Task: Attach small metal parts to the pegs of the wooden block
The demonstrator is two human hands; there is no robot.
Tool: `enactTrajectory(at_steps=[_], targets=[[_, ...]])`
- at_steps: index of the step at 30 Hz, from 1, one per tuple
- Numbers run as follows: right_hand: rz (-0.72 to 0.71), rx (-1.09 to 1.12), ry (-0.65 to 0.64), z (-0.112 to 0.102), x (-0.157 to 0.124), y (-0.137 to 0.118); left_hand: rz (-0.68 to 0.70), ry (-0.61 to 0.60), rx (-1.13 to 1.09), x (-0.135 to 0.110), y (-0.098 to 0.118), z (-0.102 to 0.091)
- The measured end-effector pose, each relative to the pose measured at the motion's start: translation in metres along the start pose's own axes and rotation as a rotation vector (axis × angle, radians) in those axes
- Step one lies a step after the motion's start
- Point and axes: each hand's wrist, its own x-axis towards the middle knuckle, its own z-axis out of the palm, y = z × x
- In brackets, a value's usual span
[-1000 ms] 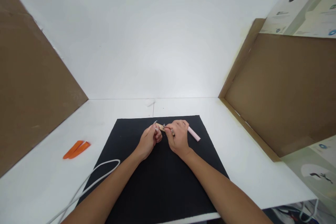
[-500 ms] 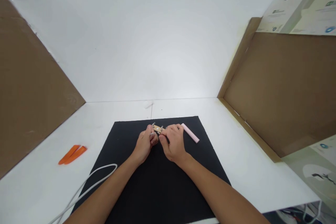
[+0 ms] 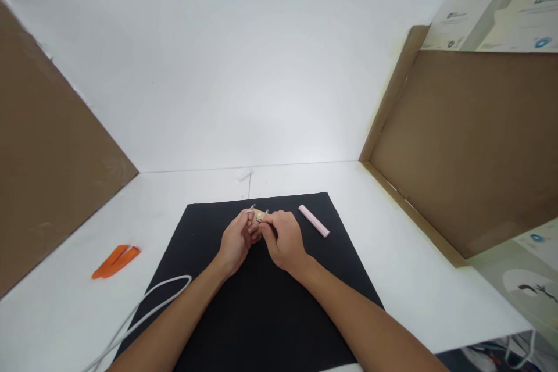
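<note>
L hand (image 3: 236, 242) and R hand (image 3: 283, 239) meet near far edge of black mat (image 3: 209, 238). L fingers (image 3: 243, 222) and R fingers (image 3: 274, 222) curled, pinching small tan strip (image 3: 260, 215) w/ metal pins between them, grip partly hidden. Strip's contact w/ mat: cannot tell. Pink stick (image 3: 314, 221) on mat, right of R hand, apart. Orange pcs (image 3: 115, 261) on white table (image 3: 414, 285), left of mat; white cable (image 3: 161, 293) lies near, by L forearm (image 3: 174, 319) — partly under it.

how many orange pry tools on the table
2. One orange plastic pry tool lies side by side with the other on the white table, left of the black mat; neither looks hidden.
</note>
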Motion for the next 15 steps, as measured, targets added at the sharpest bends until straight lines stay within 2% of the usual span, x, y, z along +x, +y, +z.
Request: enactTrajectory(at_steps=[6,11,15], targets=[[0.223,0.136,0.013,0.0039,-0.0024,0.0002,-0.048,-0.055,0.06,-0.0011,-0.0036,0.0001],[0.231,0.197,0.025,0.0029,-0.0025,-0.0028,-0.06,-0.04,0.033,0.0008,-0.0062,-0.0033],[0.247,0.179,0.052,0.0008,-0.0011,-0.0024,-0.007,-0.043,-0.008,0.0034,-0.0037,-0.0044]])
